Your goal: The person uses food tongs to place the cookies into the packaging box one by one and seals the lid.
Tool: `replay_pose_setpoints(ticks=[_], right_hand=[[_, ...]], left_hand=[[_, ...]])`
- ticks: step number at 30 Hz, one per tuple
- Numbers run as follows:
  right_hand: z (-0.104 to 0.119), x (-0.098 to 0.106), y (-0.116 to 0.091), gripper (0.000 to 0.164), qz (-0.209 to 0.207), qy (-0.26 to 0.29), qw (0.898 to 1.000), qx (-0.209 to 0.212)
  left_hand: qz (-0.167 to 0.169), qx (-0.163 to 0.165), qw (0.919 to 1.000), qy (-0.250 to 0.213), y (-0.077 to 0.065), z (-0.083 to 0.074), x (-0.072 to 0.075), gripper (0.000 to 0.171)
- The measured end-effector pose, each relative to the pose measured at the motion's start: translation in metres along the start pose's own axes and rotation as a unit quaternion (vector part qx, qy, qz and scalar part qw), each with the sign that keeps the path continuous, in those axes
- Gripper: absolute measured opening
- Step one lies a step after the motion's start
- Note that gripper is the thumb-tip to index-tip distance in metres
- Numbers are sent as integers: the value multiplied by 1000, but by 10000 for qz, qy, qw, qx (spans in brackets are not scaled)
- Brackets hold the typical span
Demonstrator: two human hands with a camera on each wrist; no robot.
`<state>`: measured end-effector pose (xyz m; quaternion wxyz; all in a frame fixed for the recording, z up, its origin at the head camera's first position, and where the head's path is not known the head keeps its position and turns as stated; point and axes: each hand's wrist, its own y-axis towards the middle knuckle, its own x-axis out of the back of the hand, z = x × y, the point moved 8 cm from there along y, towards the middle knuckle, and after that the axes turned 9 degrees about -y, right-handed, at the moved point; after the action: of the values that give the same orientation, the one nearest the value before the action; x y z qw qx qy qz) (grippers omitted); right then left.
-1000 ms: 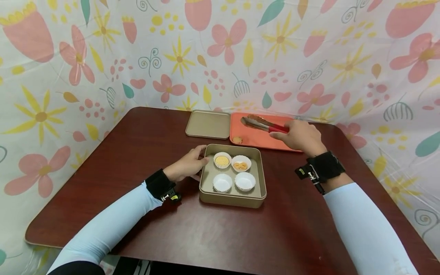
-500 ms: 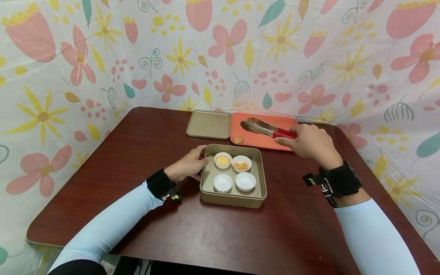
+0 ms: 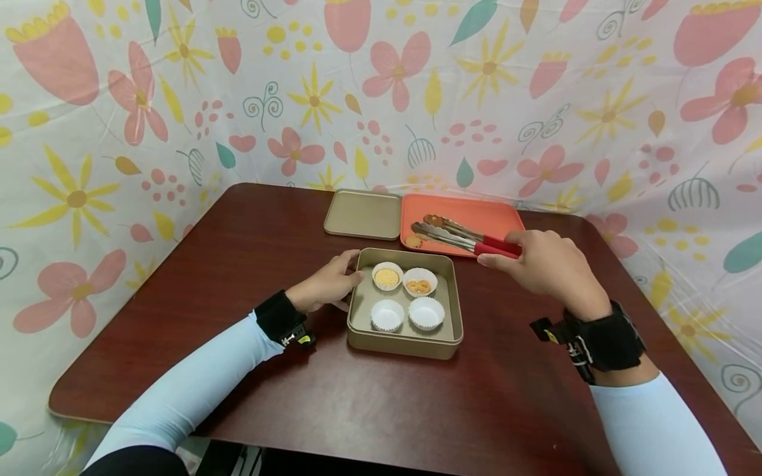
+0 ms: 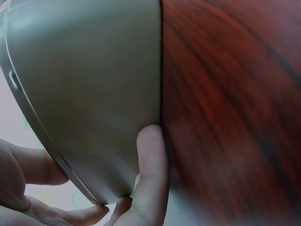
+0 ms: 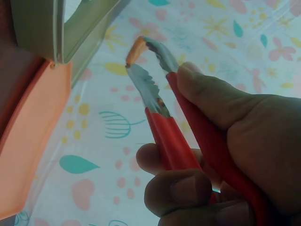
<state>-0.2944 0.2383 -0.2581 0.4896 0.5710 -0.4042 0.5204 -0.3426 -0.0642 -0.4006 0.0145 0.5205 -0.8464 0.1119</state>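
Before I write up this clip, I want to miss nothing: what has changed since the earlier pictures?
The right hand has drawn back toward the person and rightward, bringing the tongs toward the near edge of the orange tray. Nothing was visibly gripped or released. The left hand stays on the gold tin; the four paper cups and the tray's biscuit stay put.

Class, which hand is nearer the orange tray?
Right hand: holding red-handled tongs by the near right corner of the orange tray. Left hand: farther, to its left, gripping the tin.

Table (image 3: 250, 258) with box (image 3: 405, 345), lid (image 3: 363, 213), tray (image 3: 482, 213)
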Motion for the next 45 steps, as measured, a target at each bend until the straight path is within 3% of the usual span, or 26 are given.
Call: replay_pose_setpoints(ticks=[11,23,45], right_hand=[[3,-3,-20,63,32,19,9999,124],[5,-10,-36,53,67,-11,9998,188],[6,-25,-65,57,349,-44,9990,292]], left_hand=[[-52,45,10000,23,3,1,1,60],[-74,92,9999,48,2,2,2,61],[-85,79,9999,34,4,3,3,62]])
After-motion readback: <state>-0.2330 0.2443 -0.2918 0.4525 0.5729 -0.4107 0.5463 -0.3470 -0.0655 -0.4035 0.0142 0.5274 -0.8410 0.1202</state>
